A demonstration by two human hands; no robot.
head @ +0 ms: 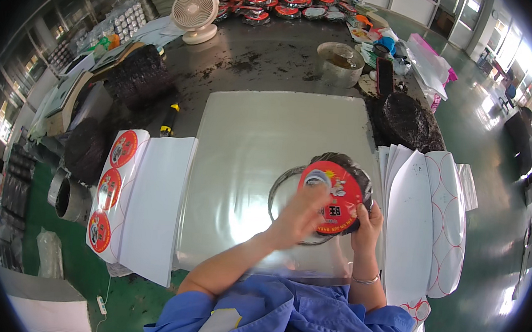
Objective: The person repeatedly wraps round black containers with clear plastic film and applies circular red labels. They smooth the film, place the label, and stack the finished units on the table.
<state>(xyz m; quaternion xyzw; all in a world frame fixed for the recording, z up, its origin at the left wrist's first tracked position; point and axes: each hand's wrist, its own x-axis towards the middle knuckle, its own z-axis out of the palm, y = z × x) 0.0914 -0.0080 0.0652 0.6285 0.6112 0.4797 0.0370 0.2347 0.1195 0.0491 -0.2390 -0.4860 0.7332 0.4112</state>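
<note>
My right hand grips the right edge of a round, film-wrapped black package with a red printed label, thumb on top. The package is held over the clear plastic film sheets. My left hand is blurred and lies over the lower left part of the red label; whether it presses or only hovers cannot be told. Beside and partly under the package, a dark ring outline shows on the film.
Round red sticker sheets lie left, with a yellow and black utility knife above them. Right are peeled sticker sheets and a dark round block. Farther back stand a metal ring mould, a fan and wrapped packages.
</note>
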